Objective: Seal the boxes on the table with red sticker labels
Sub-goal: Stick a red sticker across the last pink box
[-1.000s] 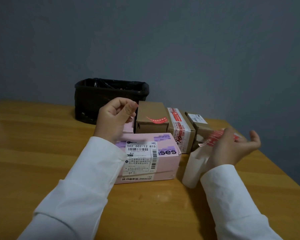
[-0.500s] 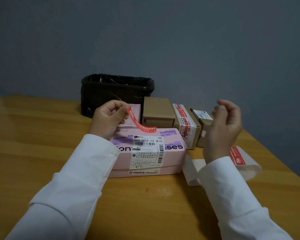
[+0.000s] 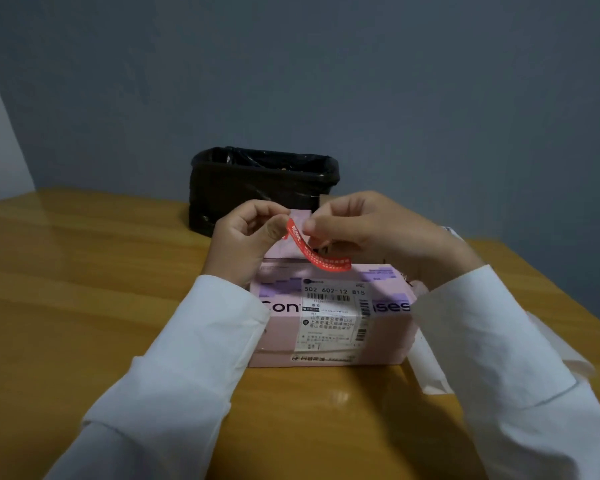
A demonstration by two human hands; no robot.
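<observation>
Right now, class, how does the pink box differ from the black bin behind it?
The pink box is pale, closed and carries a printed white shipping label; the black bin is dark, open-topped and lined with a plastic bag. The box sits near the person; the bin stands farther back by the wall. Both rest on the wooden table.

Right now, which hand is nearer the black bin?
Left. The left hand pinches the red sticker just in front of the black bin's near wall; the right hand holds the sticker further right, below the bin's right corner.
</observation>
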